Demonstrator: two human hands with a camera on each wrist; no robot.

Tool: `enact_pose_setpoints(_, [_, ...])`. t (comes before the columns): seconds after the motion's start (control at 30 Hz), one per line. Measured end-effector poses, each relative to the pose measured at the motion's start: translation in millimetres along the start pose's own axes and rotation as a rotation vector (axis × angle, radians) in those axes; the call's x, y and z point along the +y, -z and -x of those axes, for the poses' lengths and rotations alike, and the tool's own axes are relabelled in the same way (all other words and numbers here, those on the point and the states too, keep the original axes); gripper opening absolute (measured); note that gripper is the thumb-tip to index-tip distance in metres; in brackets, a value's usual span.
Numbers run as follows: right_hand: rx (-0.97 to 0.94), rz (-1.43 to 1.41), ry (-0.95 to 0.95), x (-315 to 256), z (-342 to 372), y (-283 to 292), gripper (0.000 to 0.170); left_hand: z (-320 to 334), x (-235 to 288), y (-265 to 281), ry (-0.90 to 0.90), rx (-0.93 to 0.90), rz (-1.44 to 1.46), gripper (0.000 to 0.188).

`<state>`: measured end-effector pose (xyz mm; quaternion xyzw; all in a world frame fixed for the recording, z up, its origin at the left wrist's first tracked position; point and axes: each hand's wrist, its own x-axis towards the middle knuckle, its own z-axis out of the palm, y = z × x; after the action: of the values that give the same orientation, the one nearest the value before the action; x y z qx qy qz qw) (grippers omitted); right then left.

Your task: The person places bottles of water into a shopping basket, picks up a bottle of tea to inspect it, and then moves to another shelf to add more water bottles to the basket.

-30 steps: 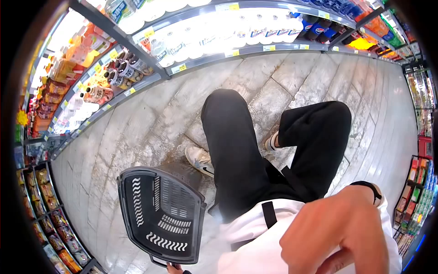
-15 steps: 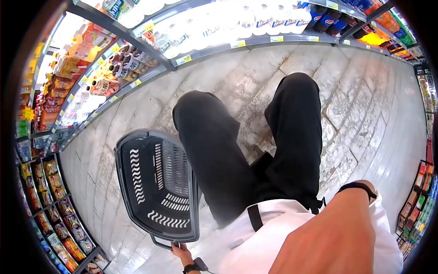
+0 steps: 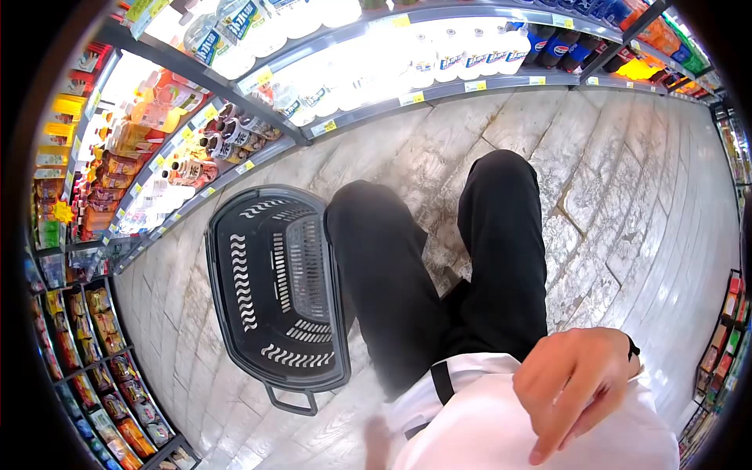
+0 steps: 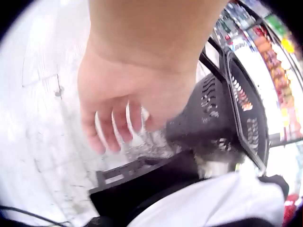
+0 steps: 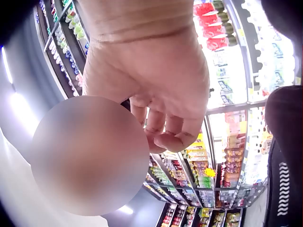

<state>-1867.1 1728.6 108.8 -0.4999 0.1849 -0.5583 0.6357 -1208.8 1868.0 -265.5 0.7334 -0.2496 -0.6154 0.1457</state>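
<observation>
A dark grey plastic shopping basket (image 3: 262, 333) with slotted walls stands beside the person's left leg, its inside bare. Its loop handle (image 3: 291, 401) sticks out toward the person, with no hand on it. My left hand (image 4: 128, 94) hangs with loose fingers beside the basket in the left wrist view; only a blurred bit of it shows low in the head view. In front of the white shirt (image 3: 486, 423), my right hand (image 3: 576, 384) hangs with loosely bent fingers. Nothing is in its palm (image 5: 151, 75) in the right wrist view.
Lit shelves (image 3: 439, 92) of bottled drinks curve along the far side. Racks of packaged goods (image 3: 110, 368) stand at the left, and another rack (image 3: 717, 352) at the right. Black-trousered legs (image 3: 384, 266) reach across the grey tiled floor (image 3: 627, 196).
The left hand has let go of the basket handle and drawn away from it. The basket now appears farther forward beside the leg. The right leg has swung in, and the right hand has shifted.
</observation>
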Motion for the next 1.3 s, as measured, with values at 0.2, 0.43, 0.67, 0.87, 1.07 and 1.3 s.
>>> enact_pose_setpoints(0.2, [-0.034,0.037,0.191,-2,2,11,0.015,41,-10,-80,0.260,0.055,-0.164,0.023])
enact_pose_setpoints(0.43, [-0.068,0.015,0.290,-7,-5,21,0.011,38,4,-102,0.290,0.054,-0.252,0.022])
enact_pose_setpoints(0.67, [-0.066,-0.091,0.279,0,1,19,0.012,38,13,-105,0.297,0.031,-0.322,0.020])
enact_pose_setpoints(0.87, [-0.104,-0.021,0.359,2,-12,25,0.011,36,15,-110,0.306,0.014,-0.368,0.019])
enact_pose_setpoints(1.07, [-0.117,-0.111,0.403,14,-25,20,0.015,28,21,-112,0.302,-0.021,-0.422,0.018])
enact_pose_setpoints(1.3, [-0.128,-0.075,0.339,13,-18,14,0.012,26,23,-114,0.296,-0.048,-0.472,0.017])
